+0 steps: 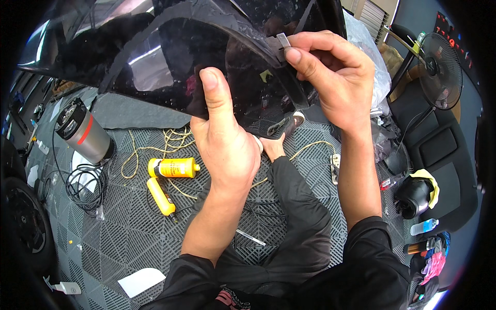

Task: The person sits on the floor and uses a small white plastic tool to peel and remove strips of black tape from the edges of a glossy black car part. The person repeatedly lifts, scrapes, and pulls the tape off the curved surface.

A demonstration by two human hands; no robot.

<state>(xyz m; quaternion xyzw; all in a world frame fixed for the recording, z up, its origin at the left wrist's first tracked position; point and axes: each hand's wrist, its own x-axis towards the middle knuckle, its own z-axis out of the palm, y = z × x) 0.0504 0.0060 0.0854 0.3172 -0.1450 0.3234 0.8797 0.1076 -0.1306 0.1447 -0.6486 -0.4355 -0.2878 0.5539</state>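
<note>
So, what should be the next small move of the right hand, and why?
Probably ease the small flat piece slightly along the black panel's edge: the right hand pinches it there, while the left hand seems to steady the panel's lower edge, thumb in front.

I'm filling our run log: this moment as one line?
left hand: against black panel, fingers hidden | right hand: pinches small pale piece | floor: yellow bottle on side

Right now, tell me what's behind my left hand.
Behind your left hand, a glossy black panel shows above, grey floor at lower left; what the hand covers is hidden.
</note>
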